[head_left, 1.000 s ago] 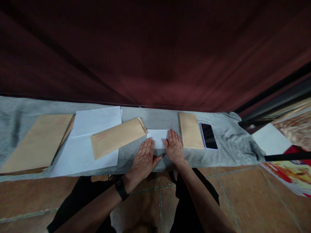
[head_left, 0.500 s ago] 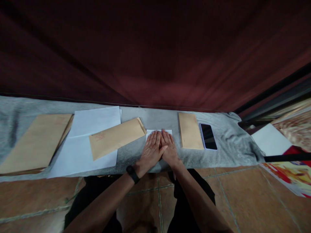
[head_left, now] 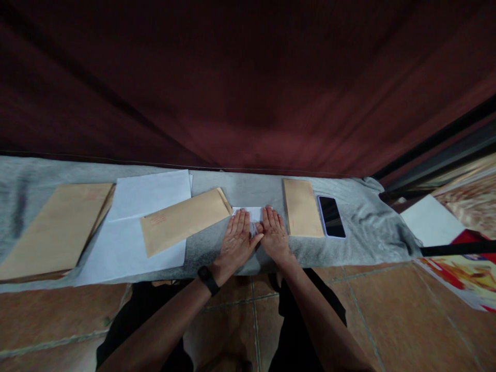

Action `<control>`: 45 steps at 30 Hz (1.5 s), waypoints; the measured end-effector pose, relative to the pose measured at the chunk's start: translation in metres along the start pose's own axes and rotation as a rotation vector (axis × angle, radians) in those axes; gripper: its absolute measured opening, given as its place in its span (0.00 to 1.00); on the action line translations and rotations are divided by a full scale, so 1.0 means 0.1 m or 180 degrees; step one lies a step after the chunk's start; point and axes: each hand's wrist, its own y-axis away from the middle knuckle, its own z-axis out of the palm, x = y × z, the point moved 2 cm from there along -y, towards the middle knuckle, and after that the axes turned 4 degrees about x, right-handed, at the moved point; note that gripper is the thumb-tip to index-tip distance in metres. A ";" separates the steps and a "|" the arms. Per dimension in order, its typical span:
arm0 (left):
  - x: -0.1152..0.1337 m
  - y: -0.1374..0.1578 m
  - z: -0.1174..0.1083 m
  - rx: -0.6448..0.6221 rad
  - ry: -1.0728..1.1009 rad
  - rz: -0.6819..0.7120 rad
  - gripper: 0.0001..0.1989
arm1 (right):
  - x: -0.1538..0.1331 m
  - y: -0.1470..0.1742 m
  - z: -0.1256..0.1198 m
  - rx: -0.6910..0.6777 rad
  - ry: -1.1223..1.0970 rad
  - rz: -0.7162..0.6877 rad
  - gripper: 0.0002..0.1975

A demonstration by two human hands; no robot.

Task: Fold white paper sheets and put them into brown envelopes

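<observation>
A small white piece of paper (head_left: 253,213), apparently folded, lies on the grey cloth in front of me. My left hand (head_left: 237,237) rests flat on its left part, fingers stretched forward. On the right part my right hand (head_left: 274,235) lies palm down, also flat. The two thumbs meet near the middle, and the hands cover most of the sheet. Left of my left hand, a brown envelope (head_left: 186,219) lies slanted across large white sheets (head_left: 151,194). Right of my right hand lies a stack of brown envelopes (head_left: 303,209).
A phone (head_left: 331,217) lies beside the right-hand envelopes. Larger brown envelopes (head_left: 58,227) are stacked at the far left. The grey cloth (head_left: 372,222) covers a narrow surface against a dark red curtain (head_left: 248,103). Printed packaging (head_left: 465,274) sits at the right.
My hands have slid apart over the paper, the left one leftward and the right one rightward. More of the white paper shows between them.
</observation>
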 end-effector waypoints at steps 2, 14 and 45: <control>-0.01 0.01 0.00 0.0050 0.0032 0.0002 0.39 | 0.00 0.01 0.00 0.0037 -0.0038 0.0084 0.30; -0.06 0.06 -0.05 0.0042 -0.0046 0.0146 0.30 | -0.15 -0.08 -0.14 -0.0109 -0.0309 -0.0160 0.28; -0.08 0.07 -0.06 -0.0088 -0.0150 0.0392 0.29 | -0.09 -0.07 -0.04 -0.0137 0.0028 -0.0115 0.29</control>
